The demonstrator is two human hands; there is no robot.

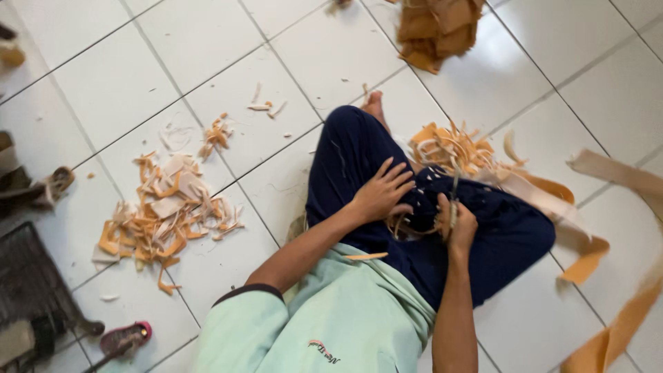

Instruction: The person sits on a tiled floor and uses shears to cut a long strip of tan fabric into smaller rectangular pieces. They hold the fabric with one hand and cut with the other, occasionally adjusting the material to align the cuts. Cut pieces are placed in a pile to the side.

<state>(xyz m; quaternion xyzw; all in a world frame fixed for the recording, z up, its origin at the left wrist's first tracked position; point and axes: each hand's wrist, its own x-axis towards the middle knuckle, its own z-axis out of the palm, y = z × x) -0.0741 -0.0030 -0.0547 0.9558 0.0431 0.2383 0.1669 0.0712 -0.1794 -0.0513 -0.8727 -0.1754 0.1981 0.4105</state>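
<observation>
I sit on a white tiled floor in dark blue trousers point(359, 152) and a pale green shirt. My left hand point(380, 193) rests spread on my lap, fingers pressing thin orange strips point(404, 226). My right hand point(457, 224) is shut on a pair of scissors point(454, 197), blades pointing away from me toward a heap of orange-and-white scraps point(449, 148). A long beige strip point(539, 197) runs from my lap out to the right. One loose sliver point(366, 256) lies on my shirt.
A scatter of orange and white offcuts point(166, 211) lies on the tiles at left. A stack of brown sheets point(436, 27) sits at the top. Wide orange bands point(615, 324) curl at the right. A dark grate point(27, 290) and a pink-handled tool point(124, 338) are bottom left.
</observation>
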